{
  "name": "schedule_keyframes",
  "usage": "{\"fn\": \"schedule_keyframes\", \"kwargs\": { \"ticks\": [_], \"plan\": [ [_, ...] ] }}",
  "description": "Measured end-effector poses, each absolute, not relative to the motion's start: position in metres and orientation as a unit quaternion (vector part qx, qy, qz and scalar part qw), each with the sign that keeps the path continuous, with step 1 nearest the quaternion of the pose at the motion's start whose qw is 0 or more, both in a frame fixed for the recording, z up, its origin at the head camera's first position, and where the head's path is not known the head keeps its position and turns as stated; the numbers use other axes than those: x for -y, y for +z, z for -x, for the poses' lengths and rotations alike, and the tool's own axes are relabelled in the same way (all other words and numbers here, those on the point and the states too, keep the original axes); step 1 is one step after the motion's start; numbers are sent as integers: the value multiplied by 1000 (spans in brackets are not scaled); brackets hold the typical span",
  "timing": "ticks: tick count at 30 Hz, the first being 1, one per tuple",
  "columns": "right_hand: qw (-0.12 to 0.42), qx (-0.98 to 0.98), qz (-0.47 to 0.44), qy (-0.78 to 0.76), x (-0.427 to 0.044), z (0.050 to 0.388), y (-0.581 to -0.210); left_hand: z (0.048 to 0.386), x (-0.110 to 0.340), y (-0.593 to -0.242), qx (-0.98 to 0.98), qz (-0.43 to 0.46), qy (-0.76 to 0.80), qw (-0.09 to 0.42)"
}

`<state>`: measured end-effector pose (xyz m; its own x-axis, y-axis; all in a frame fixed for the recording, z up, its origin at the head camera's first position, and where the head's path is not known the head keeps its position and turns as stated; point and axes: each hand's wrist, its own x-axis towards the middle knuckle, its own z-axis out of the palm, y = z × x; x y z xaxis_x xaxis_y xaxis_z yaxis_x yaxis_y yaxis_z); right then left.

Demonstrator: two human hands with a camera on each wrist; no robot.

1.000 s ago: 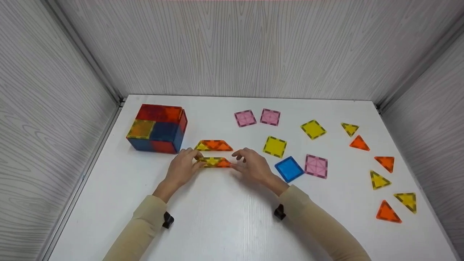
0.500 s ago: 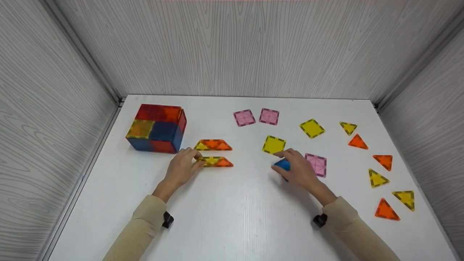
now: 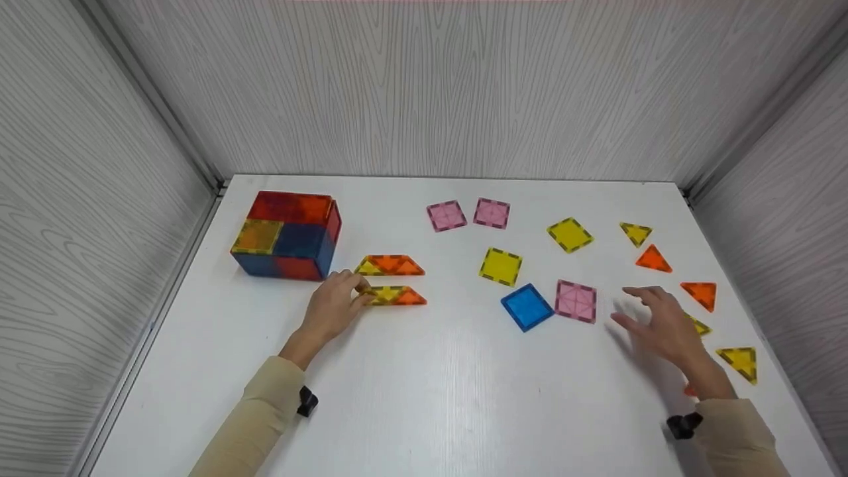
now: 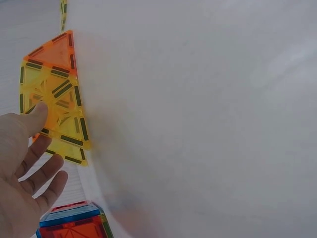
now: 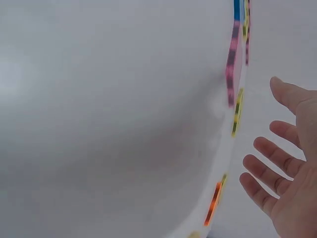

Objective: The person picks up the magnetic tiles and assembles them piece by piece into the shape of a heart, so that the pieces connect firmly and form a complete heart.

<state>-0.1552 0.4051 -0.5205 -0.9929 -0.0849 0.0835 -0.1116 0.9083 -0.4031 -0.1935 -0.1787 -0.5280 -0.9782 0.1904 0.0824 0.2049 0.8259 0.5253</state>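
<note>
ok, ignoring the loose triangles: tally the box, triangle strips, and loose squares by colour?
Box: 1
Strips: 2
Pink squares: 3
Yellow squares: 2
Blue square: 1
Total: 9

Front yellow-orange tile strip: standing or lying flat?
Standing on edge. The left wrist view shows the tile strip broadly face-on, rising from the table; the left hand grips one end.

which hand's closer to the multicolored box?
Left. The left hand is just off the box's near right corner, pinching joined triangles; the right hand is across the table, by the loose triangles.
</note>
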Motion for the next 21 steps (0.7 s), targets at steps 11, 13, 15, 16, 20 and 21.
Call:
{"fn": "schedule_keyframes", "kwargs": {
  "ticks": [11,13,15,16,20,21],
  "plan": [
    [-50,984,9,169,-498,128,-521,194,179,-529,957,99,-272,10],
    [-71,984,10,164,-506,126,-523,195,179,-529,957,99,-272,6],
    [-85,983,13,161,-510,125,-525,195,179,-529,957,101,-273,5],
    [-89,982,14,163,-511,125,-525,194,179,-529,957,102,-272,6],
    [-88,981,14,171,-513,126,-527,194,179,-529,956,104,-274,10],
    [-85,981,13,173,-513,126,-527,194,180,-529,956,104,-275,11]
  ]
}}
